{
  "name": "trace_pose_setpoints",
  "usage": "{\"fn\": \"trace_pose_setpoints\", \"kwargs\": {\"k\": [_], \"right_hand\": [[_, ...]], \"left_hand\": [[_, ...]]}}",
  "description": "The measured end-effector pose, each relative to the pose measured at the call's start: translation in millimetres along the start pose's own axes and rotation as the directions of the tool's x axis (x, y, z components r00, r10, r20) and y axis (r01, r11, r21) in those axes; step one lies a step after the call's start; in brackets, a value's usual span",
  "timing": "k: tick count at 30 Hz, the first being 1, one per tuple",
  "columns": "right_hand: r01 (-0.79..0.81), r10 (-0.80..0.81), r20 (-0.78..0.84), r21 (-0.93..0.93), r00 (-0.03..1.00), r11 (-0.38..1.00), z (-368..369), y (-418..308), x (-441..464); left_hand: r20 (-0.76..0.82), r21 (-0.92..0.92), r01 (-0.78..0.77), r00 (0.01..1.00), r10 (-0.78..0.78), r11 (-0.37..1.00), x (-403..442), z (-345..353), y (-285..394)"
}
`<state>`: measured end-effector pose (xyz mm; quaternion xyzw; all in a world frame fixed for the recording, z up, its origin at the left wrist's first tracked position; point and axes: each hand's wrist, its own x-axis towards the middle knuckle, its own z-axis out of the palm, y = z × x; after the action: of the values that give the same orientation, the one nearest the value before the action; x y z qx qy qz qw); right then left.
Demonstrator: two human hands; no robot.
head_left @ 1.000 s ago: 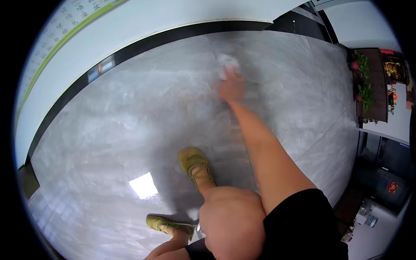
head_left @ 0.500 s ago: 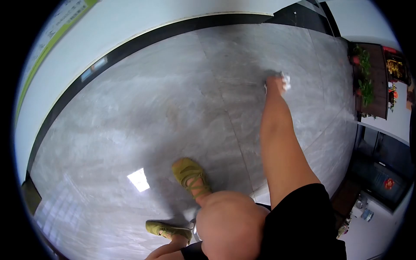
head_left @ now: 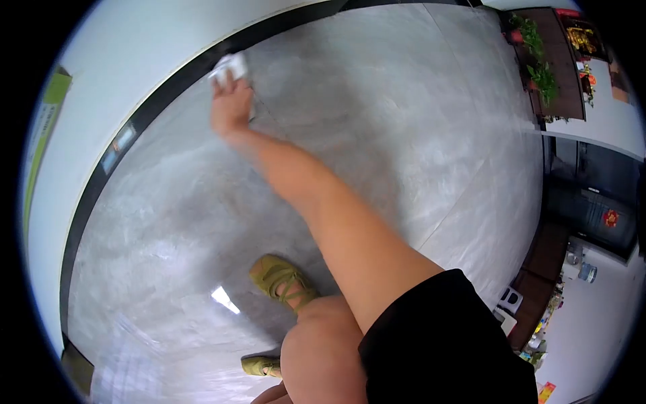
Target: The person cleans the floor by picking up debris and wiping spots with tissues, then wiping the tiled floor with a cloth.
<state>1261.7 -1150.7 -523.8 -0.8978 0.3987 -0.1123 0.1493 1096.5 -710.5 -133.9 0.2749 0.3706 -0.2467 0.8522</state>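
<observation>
My right hand (head_left: 232, 106) reaches far out at the upper left, at the end of a stretched arm with a black sleeve (head_left: 444, 337). Its fingers press down on a crumpled white cloth (head_left: 232, 66), somewhat blurred; whether it is fabric or paper I cannot tell. The cloth lies at the edge of the grey tiled floor (head_left: 161, 202), by the black skirting (head_left: 168, 84) along the white wall. My left hand is out of view.
My bent knee (head_left: 323, 350) and olive-green shoes (head_left: 279, 277) are at the bottom. Potted plants (head_left: 542, 81) stand by a brown cabinet (head_left: 565, 64) on the right. Below it are a dark door-like panel (head_left: 585, 209) and a brown counter (head_left: 538, 283) with several items.
My right hand has swept with the white cloth from the upper right of the floor leftward to the skirting. The view has turned a little.
</observation>
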Motion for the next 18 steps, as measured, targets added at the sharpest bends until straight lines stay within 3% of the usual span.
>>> {"fn": "trace_pose_setpoints", "kwargs": {"k": [3,5,8,10,12,15,18], "right_hand": [[0.282,-0.290,0.085,0.086,0.953,0.955,-41,-30,-37],[0.485,-0.500,0.098,0.145,0.860,0.862,-68,-28,-50],[0.576,-0.576,0.131,0.044,0.807,0.816,-69,15,-26],[0.456,-0.457,-0.020,-0.035,0.889,0.889,-68,54,-6],[0.230,-0.244,-0.066,-0.172,0.967,0.958,-82,73,5],[0.134,-0.157,-0.075,-0.249,0.985,0.959,-87,69,4],[0.326,-0.332,-0.007,-0.166,0.943,0.931,-91,85,-39]], "left_hand": [[-0.004,0.011,0.005,1.000,-0.005,1.000,-3,-1,3],[-0.005,0.012,0.001,1.000,-0.001,1.000,-5,-3,6],[-0.006,0.008,-0.009,1.000,0.009,1.000,-9,-12,15],[-0.001,-0.003,-0.017,1.000,0.017,1.000,-13,-16,18],[0.002,-0.012,-0.030,1.000,0.030,0.999,-17,-21,24],[-0.004,-0.024,-0.034,0.999,0.034,0.999,-21,-28,30],[0.000,-0.032,-0.038,0.999,0.038,0.999,-22,-34,34]]}}
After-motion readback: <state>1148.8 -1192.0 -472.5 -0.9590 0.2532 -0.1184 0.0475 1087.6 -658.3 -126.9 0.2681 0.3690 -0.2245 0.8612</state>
